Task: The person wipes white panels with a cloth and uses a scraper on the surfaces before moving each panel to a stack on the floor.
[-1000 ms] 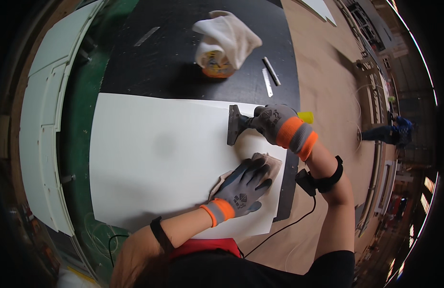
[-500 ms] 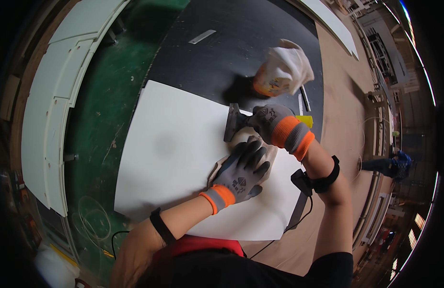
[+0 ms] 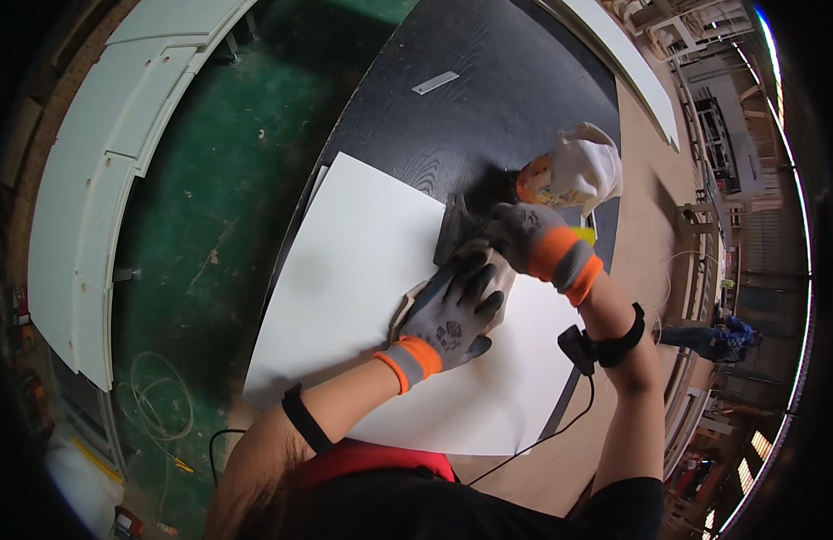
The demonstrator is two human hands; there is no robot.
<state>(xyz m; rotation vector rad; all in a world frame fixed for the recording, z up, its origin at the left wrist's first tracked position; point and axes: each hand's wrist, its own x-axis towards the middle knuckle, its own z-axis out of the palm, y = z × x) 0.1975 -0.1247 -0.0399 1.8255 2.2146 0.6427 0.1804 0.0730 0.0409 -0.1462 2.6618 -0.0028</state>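
A black band point(image 3: 306, 419) is worn on the left forearm nearest the camera, and a small black device with a cable point(image 3: 577, 347) is strapped to the right forearm. The left hand point(image 3: 448, 319), in a grey glove with an orange cuff, is laid palm down on a pale crumpled cloth point(image 3: 415, 301), the fingers spread apart and pressed flat upon it. The cloth is spread on a large white rectangular panel point(image 3: 362, 270), which lies on a black wood-grain tabletop point(image 3: 488, 99). Just beyond, the right hand point(image 3: 523, 236), gloved alike, is closed around the grip of a dark hand tool with a flat upright plate point(image 3: 451, 229); the fingers are wrapped together on it, and the plate is set against the far edge of the white panel. The tool's kind cannot be told with certainty. Behind the right hand, an orange-labelled container draped with a white cloth point(image 3: 574, 174) stands on the tabletop. Farther off, a small grey metal strip point(image 3: 434, 83) lies on the black surface. To the left, green floor point(image 3: 219, 171) and stacked white curved panels point(image 3: 93, 180) are seen.
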